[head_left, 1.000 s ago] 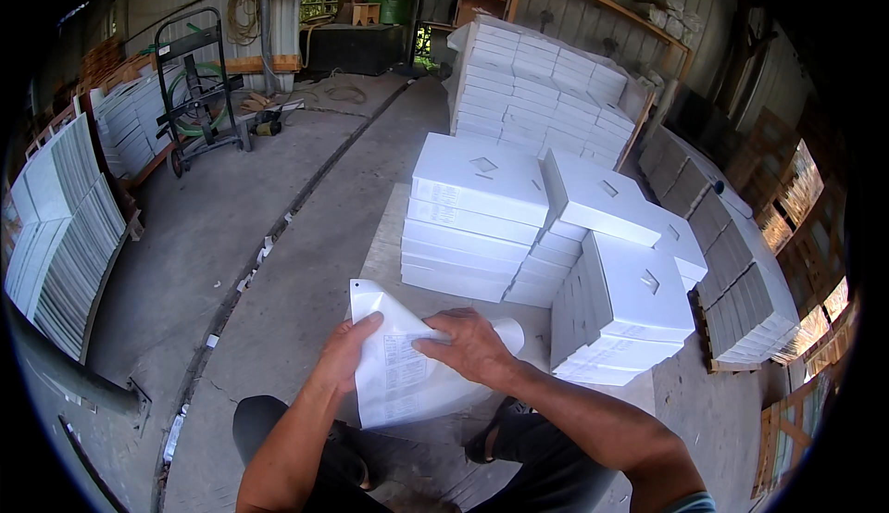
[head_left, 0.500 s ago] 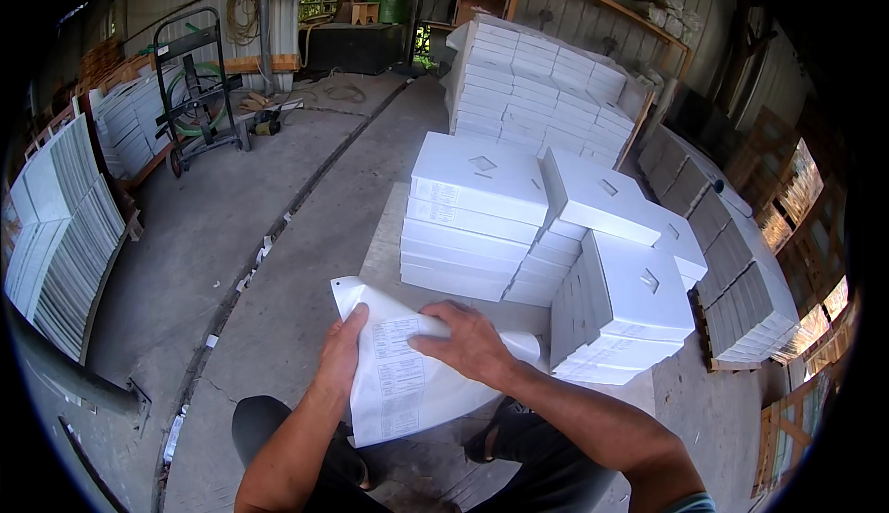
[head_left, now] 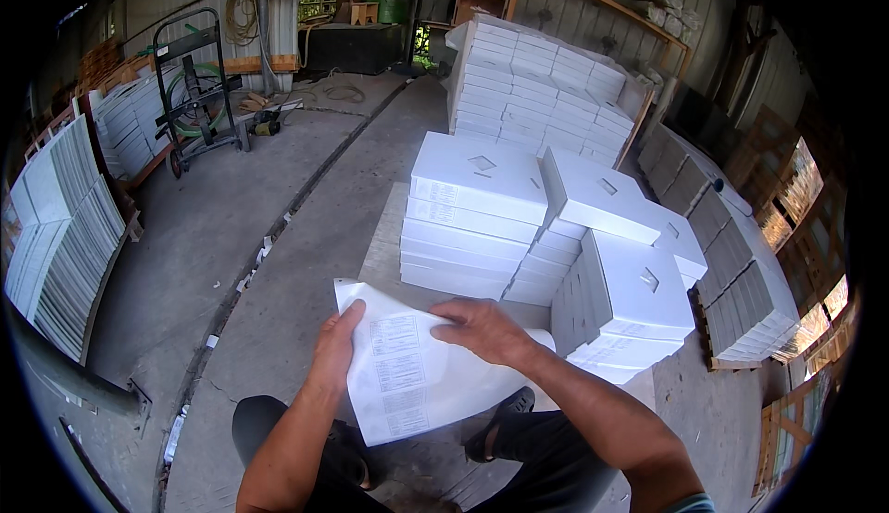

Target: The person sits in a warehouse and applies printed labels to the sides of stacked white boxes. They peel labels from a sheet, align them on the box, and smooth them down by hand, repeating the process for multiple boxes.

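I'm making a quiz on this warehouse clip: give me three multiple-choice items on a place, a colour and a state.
1. Where is the hand truck?
A. far left, on the concrete
B. on the box stack
C. in the person's lap

2. What colour are the stacked boxes?
A. brown
B. white
C. blue

3. How is the flat white box held?
A. by neither hand
B. by one hand
C. by both hands

Answers:
1 A, it stands far left.
2 B, all faces are white.
3 C, the left hand and right hand both grip it.

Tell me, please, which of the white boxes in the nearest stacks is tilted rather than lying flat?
The white box on top between the flat stack and the on-edge boxes: it leans at an angle, while its neighbours sit level or upright.
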Tool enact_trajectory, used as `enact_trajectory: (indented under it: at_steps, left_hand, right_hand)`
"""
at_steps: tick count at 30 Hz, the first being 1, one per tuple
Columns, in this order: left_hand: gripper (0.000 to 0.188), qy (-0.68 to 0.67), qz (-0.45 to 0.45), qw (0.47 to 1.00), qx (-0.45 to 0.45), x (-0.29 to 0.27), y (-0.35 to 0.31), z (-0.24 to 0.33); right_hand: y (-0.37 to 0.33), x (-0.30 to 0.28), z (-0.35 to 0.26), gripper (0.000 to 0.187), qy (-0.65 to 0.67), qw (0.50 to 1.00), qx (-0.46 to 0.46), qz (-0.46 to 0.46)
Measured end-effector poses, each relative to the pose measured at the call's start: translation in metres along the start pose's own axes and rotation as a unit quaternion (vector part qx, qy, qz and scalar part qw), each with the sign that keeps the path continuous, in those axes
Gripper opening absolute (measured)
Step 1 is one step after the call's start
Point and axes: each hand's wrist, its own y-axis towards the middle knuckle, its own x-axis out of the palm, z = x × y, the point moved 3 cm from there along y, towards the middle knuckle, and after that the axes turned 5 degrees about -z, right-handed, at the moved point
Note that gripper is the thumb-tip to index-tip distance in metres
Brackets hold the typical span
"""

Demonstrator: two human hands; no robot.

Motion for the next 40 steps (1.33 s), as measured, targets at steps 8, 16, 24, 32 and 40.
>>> enact_trajectory:
  at_steps: [8,16,24,32,40]
  left_hand:
    - [0.035,0.47,0.019,0.846,0.251,0.013,-0.009,0.032]
    - [0.034,0.573,-0.238,0.784,0.023,0.023,-0.011,-0.011]
    - [0.031,0.328,-0.212,0.907,-0.16,0.019,-0.013,-0.027]
    - [0.019,0.167,-0.236,0.94,-0.183,0.011,-0.005,-0.043]
    - [0.026,0.441,-0.127,0.873,-0.164,-0.029,0.01,-0.113]
  right_hand:
    - [-0.005,-0.018,0.01,0.029,-0.117,0.989,-0.037,-0.08]
    - [-0.001,-0.002,0.012,0.029,-0.073,0.983,0.003,-0.169]
    - [-0.003,-0.007,0.011,0.027,-0.042,0.985,0.001,-0.165]
    - [-0.008,-0.002,0.002,0.022,-0.203,0.964,-0.155,0.069]
    - [-0.004,0.044,0.07,0.033,-0.205,0.955,0.124,-0.176]
